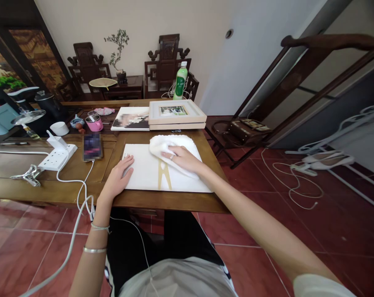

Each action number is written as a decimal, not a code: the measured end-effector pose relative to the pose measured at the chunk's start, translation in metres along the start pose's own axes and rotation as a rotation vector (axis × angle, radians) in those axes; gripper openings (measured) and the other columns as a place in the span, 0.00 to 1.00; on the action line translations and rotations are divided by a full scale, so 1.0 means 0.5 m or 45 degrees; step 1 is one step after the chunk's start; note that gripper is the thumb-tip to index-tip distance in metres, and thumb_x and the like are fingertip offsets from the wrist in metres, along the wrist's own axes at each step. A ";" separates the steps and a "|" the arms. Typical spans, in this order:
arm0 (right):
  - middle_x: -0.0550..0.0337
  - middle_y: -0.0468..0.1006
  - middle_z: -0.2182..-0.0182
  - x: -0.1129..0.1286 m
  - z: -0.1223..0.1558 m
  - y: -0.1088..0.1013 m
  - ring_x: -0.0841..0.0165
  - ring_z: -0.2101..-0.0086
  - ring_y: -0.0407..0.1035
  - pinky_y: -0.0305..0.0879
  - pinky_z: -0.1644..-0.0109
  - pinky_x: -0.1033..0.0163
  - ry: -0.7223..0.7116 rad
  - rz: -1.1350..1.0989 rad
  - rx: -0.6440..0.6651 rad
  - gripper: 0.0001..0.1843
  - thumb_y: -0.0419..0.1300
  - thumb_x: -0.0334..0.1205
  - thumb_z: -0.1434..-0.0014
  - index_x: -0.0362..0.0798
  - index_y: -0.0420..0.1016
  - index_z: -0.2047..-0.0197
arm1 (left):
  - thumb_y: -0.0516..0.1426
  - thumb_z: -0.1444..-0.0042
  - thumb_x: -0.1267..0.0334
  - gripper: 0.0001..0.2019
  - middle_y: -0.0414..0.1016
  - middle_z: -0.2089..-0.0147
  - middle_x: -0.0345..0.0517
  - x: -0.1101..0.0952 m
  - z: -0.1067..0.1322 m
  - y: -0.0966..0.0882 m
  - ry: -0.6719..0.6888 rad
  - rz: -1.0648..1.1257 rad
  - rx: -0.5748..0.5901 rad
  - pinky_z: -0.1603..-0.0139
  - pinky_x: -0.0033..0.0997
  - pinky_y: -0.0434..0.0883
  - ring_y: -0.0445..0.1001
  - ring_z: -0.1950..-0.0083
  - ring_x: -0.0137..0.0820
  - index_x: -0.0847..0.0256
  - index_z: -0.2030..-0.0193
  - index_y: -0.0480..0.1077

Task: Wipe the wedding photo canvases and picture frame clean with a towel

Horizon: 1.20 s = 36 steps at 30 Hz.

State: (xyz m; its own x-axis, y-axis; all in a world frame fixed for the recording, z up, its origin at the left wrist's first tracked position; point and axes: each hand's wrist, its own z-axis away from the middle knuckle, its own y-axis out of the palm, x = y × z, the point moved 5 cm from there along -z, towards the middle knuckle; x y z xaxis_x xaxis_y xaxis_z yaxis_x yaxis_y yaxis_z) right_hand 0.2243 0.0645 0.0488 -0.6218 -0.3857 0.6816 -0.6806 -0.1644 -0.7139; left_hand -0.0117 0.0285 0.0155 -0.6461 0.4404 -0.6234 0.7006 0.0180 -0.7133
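Observation:
A flat white board [140,173] lies near the table's front edge, with a tan A-shaped support [164,176] on its upper face. My left hand [120,173] rests on the board's left edge, fingers stretched out, holding nothing. Over the board's right part lies a bunched white cloth [190,144]. My right hand [182,157] grips this cloth and presses it against the board, its fingers partly sunk in the folds. The cloth covers the board's upper right part.
Behind the board sit stacked frames [177,123] and a picture panel [129,119], with a green bottle [181,82] beyond. To the left are a phone [93,147], a pink mug [94,123], a power strip [58,156] and white cables. A wooden chair [255,95] stands right.

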 end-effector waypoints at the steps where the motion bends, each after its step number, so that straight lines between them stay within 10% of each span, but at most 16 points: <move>1: 0.57 0.78 0.64 0.004 -0.006 0.007 0.53 0.49 0.67 0.57 0.43 0.50 0.020 0.037 -0.021 0.20 0.49 0.54 0.36 0.50 0.71 0.69 | 0.50 0.37 0.58 0.21 0.65 0.35 0.52 0.000 0.000 0.000 0.000 0.000 0.002 0.30 0.46 0.54 0.59 0.31 0.39 0.63 0.40 0.68; 14: 0.57 0.74 0.45 0.156 0.203 0.061 0.63 0.35 0.50 0.34 0.29 0.46 -0.515 0.145 0.499 0.13 0.52 0.27 0.43 0.52 0.75 0.64 | 0.50 0.37 0.59 0.21 0.64 0.35 0.54 -0.006 0.001 0.000 0.024 0.008 -0.005 0.30 0.46 0.54 0.59 0.31 0.39 0.66 0.40 0.68; 22: 0.56 0.72 0.43 0.048 0.080 0.025 0.55 0.34 0.46 0.49 0.34 0.47 -0.182 0.061 0.457 0.21 0.51 0.56 0.36 0.50 0.77 0.57 | 0.50 0.37 0.59 0.22 0.64 0.34 0.54 -0.002 0.000 0.001 0.022 0.000 0.003 0.30 0.45 0.54 0.59 0.31 0.38 0.66 0.40 0.68; 29: 0.50 0.76 0.49 0.031 -0.050 0.046 0.54 0.39 0.58 0.50 0.36 0.47 -0.065 0.276 0.049 0.18 0.49 0.46 0.33 0.46 0.76 0.56 | 0.50 0.37 0.58 0.21 0.64 0.35 0.54 0.001 0.000 0.000 0.018 0.003 0.004 0.30 0.46 0.54 0.59 0.31 0.39 0.65 0.40 0.68; 36: 0.42 0.73 0.45 0.127 0.046 0.110 0.52 0.35 0.49 0.38 0.35 0.34 -0.338 0.496 0.135 0.12 0.52 0.33 0.38 0.43 0.76 0.58 | 0.50 0.37 0.58 0.22 0.64 0.35 0.54 -0.004 -0.001 0.001 0.018 0.005 0.007 0.30 0.47 0.54 0.59 0.31 0.41 0.64 0.39 0.67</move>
State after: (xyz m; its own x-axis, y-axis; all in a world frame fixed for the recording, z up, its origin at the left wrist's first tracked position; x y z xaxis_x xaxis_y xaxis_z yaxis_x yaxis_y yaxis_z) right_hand 0.1562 0.0103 0.0489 -0.6931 -0.6528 0.3058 -0.3651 -0.0478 -0.9297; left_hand -0.0101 0.0281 0.0165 -0.6390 0.4530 -0.6216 0.7015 0.0116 -0.7126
